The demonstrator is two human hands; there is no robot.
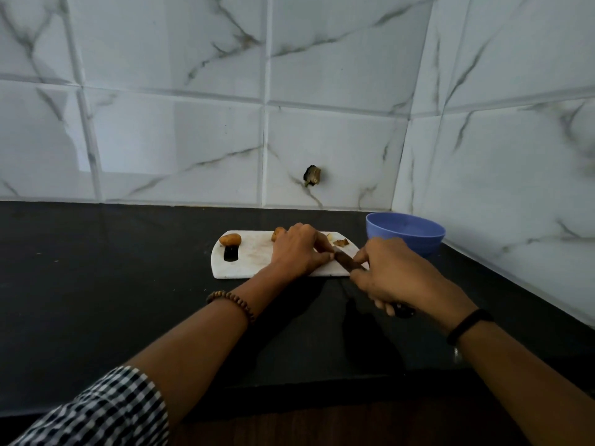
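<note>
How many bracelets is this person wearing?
2. A brown beaded bracelet is on the wrist of the left hand, and a black band is on the wrist of the right hand. The checked sleeve could hide more.

knife (pixel 347 261): dark blade, black handle, slanted, tip pointing upper left, handle toward lower right; just right of frame centre, blade low over the white cutting board (pixel 244 268). vegetable piece (pixel 322 244): brown-orange, mostly hidden, centre frame on the board, right at the blade tip.
</note>
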